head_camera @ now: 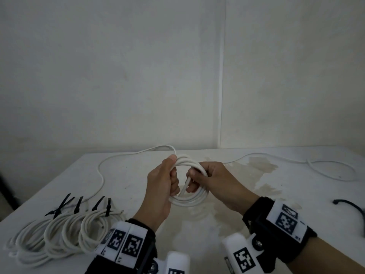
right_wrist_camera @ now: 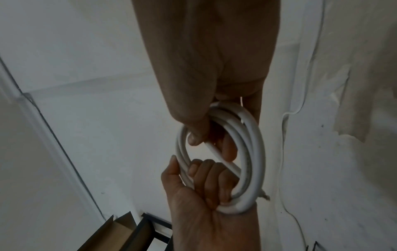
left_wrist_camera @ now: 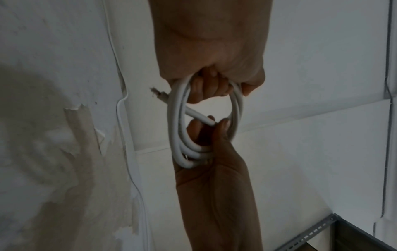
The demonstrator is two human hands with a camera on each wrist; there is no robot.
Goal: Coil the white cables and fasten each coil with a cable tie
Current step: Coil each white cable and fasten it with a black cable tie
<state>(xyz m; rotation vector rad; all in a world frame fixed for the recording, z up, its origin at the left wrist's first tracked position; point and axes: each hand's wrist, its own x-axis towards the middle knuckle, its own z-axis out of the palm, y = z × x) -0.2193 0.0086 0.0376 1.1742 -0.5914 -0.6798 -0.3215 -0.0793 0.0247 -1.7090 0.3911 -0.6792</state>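
Observation:
A small coil of white cable point(head_camera: 190, 201) is held above the table between both hands. My left hand point(head_camera: 166, 180) grips its left side with fingers curled through the loops point(left_wrist_camera: 206, 88). My right hand point(head_camera: 205, 175) holds the right side and pinches a straight stretch of cable point(left_wrist_camera: 199, 117) that crosses the coil's opening. In the right wrist view the coil point(right_wrist_camera: 251, 152) sits between my right thumb point(right_wrist_camera: 195, 137) and the left hand point(right_wrist_camera: 206, 190) below. A loose tail point(head_camera: 101, 175) runs from the coil's top down to the left over the table. A frayed cable tip point(left_wrist_camera: 156, 92) sticks out beside the coil.
Several finished coils point(head_camera: 59, 236) with black cable ties point(head_camera: 78, 204) lie at the front left. Another loose white cable point(head_camera: 333, 169) lies at the back right. A black cable tie point(head_camera: 351, 207) lies near the right edge. The white table point(head_camera: 227, 220) is stained in the middle.

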